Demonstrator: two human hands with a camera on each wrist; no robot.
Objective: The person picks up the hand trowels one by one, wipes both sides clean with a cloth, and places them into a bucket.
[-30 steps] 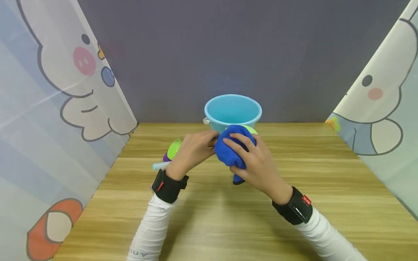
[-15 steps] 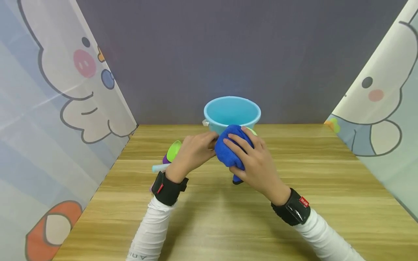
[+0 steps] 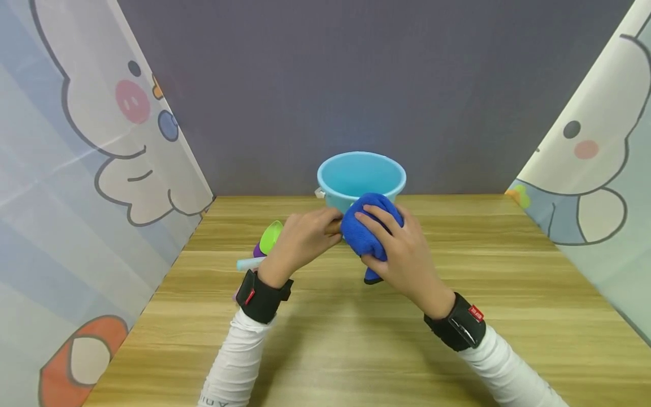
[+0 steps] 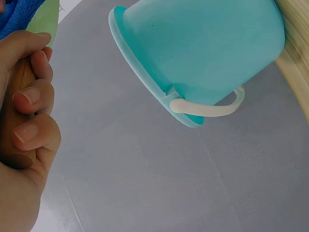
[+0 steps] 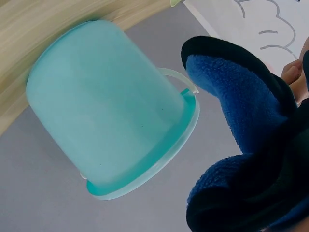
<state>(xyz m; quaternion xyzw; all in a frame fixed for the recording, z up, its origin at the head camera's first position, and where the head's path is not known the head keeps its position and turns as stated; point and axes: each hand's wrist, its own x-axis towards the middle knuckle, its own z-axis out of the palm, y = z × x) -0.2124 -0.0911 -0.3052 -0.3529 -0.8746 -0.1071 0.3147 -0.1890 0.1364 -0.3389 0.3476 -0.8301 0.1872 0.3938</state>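
My left hand grips the brown wooden handle of a tool, its fingers curled round it in the left wrist view. Beyond the handle shows a pale green part, mostly hidden behind a blue cloth. My right hand holds this bunched cloth against the tool, fingers spread and bent over it. A corner of the cloth hangs below the hand. In the right wrist view the dark-edged folds cover most of the tool. Both hands are close together in front of a light blue bucket.
The bucket stands upright at the back of the wooden table, near the grey back wall. Left of my left hand lie a bright green scoop-shaped thing, a purple piece and a light blue rod. Printed cloth panels flank the table.
The blue cloth and right hand have shifted slightly to the right, baring some of the handle by the left hand. The green patch at the cloth's upper right has gone from sight.
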